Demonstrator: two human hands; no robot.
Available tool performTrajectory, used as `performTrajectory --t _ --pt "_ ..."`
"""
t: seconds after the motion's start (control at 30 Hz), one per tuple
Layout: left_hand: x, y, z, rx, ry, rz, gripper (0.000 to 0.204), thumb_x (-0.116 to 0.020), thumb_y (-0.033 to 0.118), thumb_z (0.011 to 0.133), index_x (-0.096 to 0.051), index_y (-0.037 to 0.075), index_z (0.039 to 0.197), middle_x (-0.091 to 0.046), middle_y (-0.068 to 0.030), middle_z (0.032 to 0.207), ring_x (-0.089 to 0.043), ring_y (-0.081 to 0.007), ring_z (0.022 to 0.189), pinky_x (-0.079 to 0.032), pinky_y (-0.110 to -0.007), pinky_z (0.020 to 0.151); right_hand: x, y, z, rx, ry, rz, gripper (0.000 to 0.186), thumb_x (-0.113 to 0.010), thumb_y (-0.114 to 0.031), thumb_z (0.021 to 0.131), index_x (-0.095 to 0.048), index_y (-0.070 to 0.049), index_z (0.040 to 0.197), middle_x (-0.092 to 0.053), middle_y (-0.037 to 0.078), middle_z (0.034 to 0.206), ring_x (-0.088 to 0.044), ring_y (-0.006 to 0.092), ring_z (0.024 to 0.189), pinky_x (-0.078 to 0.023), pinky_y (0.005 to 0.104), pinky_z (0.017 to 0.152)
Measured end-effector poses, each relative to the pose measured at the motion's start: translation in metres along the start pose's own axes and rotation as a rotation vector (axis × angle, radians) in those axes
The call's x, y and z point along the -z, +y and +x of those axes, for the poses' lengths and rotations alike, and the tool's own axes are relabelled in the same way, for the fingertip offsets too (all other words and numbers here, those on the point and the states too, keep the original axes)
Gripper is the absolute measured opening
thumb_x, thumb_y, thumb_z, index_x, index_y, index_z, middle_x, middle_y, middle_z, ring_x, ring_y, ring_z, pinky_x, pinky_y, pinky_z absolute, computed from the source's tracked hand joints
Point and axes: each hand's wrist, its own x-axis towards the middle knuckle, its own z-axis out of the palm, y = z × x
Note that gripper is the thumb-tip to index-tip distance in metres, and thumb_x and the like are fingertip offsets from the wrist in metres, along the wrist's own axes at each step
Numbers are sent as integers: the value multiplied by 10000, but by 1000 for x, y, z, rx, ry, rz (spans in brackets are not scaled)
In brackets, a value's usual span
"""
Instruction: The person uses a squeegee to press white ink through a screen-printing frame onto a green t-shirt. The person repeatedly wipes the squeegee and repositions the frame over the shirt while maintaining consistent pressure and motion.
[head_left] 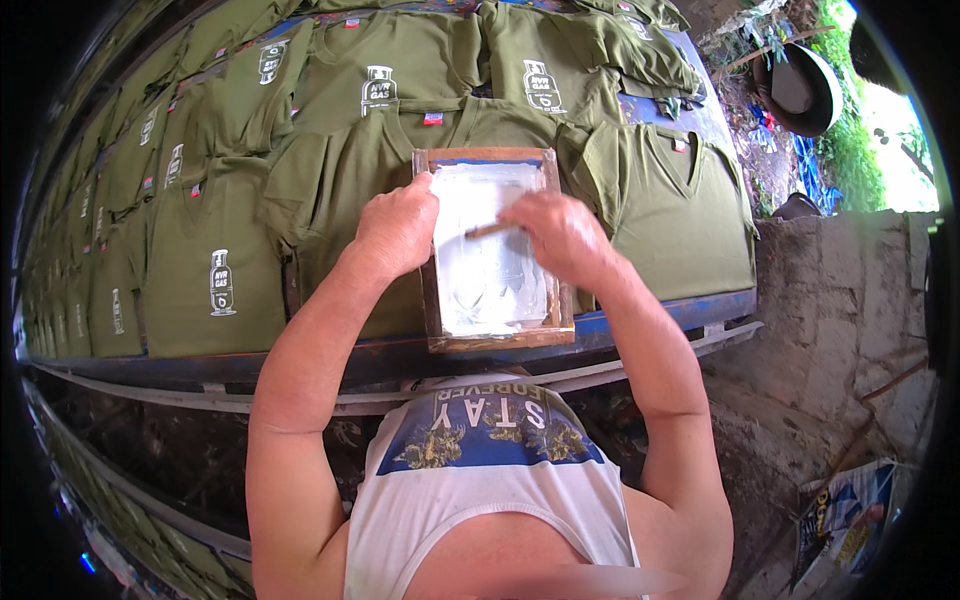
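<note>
A wooden-framed printing screen (500,342) lies on an olive-green T-shirt (345,180) in front of me, its mesh coated with white ink (480,275). My left hand (397,226) is closed on the frame's left side near the far corner. My right hand (562,236), slightly blurred, grips a squeegee (488,230) over the mesh; only a thin brown edge of it shows beyond the fingers. The part of the shirt beneath the screen is hidden.
Several olive T-shirts with white bottle-shaped prints (221,283) cover the long blue table to the left and behind. A plain-fronted shirt (680,215) lies to the right. Beyond the table's right end are a concrete block wall (835,300) and a dark round basin (800,90).
</note>
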Motion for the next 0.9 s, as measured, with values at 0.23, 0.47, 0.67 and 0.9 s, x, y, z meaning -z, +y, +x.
performTrajectory --t 0.23,0.47,0.67,0.9 --pt "-2 1 0 -6 27 -2 461 -960 82 832 -757 -20 1233 -632 -123 1629 -768 -390 1277 -650 -546 1064 5 29 60 -148 104 -13 380 -695 46 912 -833 -72 1247 -813 184 1203 -763 432 1166 -615 536 1037" --pt "2 1 1 -10 33 -11 470 -967 81 809 -758 -28 1215 -636 -128 1620 -767 -392 1277 -652 -537 1062 -4 10 21 -3 116 37 407 -709 76 867 -850 -60 1224 -822 167 1153 -770 408 1140 -623 521 1009" --pt "-13 -8 -3 -37 160 -147 559 -993 97 769 -775 -31 1268 -645 -137 1634 -744 -370 1328 -650 -493 1083 -17 -30 -39 12 99 67 488 -707 116 810 -858 -79 1231 -806 132 1168 -771 375 1122 -636 501 999" --pt "-71 -24 -25 82 401 -831 671 -917 -22 852 -719 -41 1493 -662 -156 1648 -764 -282 1345 -664 -418 1064 -30 -70 -98 -13 74 131 498 -733 95 792 -858 -67 1246 -779 115 1191 -742 363 1135 -609 497 1034"
